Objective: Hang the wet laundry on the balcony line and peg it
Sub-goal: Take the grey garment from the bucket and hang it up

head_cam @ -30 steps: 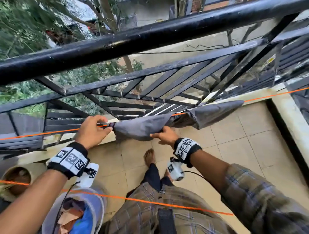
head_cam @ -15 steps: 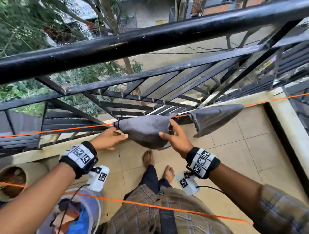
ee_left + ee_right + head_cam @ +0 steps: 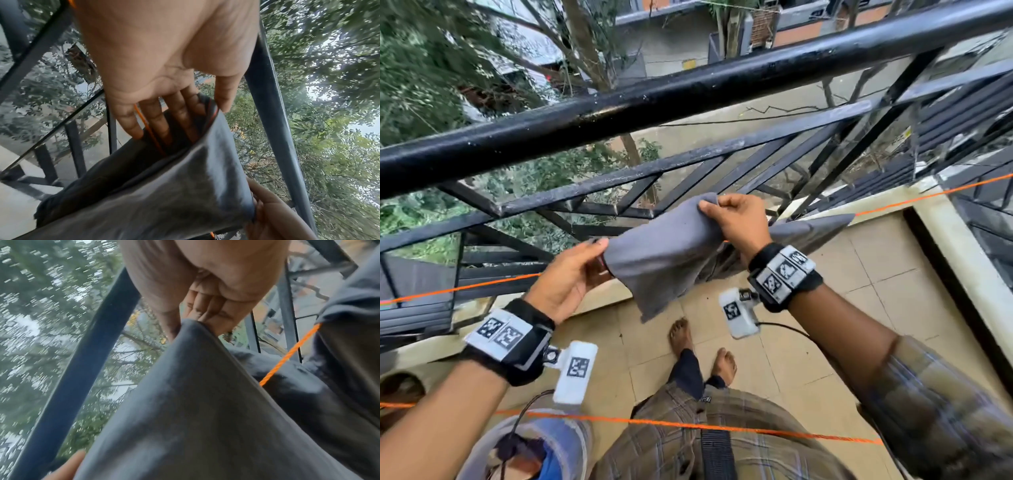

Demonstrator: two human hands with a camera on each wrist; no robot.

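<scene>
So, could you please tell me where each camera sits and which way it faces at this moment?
Head: worn on the head, looking down over the railing at the grey cloth on the orange line; both forearms, the left hand, the right hand and bare feet show.
Left wrist: under the left palm, looking along the fingers into the cloth's fold.
Right wrist: under the right palm, facing the fingers pinching the cloth.
All three share the cloth and the line.

Orange line (image 3: pixel 458 289) hidden under grey cloth (image 3: pixel 664 253).
</scene>
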